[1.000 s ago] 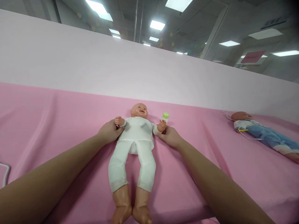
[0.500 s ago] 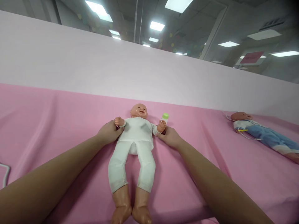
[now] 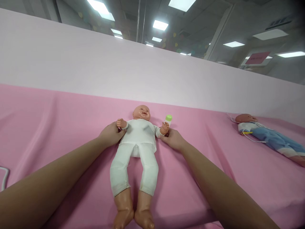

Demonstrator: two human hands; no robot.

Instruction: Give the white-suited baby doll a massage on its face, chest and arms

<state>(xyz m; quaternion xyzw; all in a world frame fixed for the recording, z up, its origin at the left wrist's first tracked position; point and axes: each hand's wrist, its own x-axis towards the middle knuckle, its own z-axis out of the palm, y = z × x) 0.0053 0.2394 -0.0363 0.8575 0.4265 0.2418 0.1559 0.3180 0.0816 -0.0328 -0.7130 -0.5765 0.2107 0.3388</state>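
Observation:
A baby doll (image 3: 139, 136) in a white top and trousers lies on its back on the pink sheet (image 3: 78, 121), its bare feet toward me. My left hand (image 3: 111, 134) is closed around the doll's arm on the left side, thumb against the sleeve. On the other side my right hand (image 3: 173, 139) grips the doll's other arm near the wrist. Both sets of fingers are partly hidden under the doll's arms. Just behind the doll's hand by my right hand is a small white bottle (image 3: 168, 119) with a green cap, its lower part hidden.
A second doll (image 3: 269, 135) in blue and white clothes lies at the right, with a thin white tube and a yellow strip on it. A white wall (image 3: 95, 66) rises behind the sheet, with glass above. A white bent rod (image 3: 5, 178) shows at the left edge.

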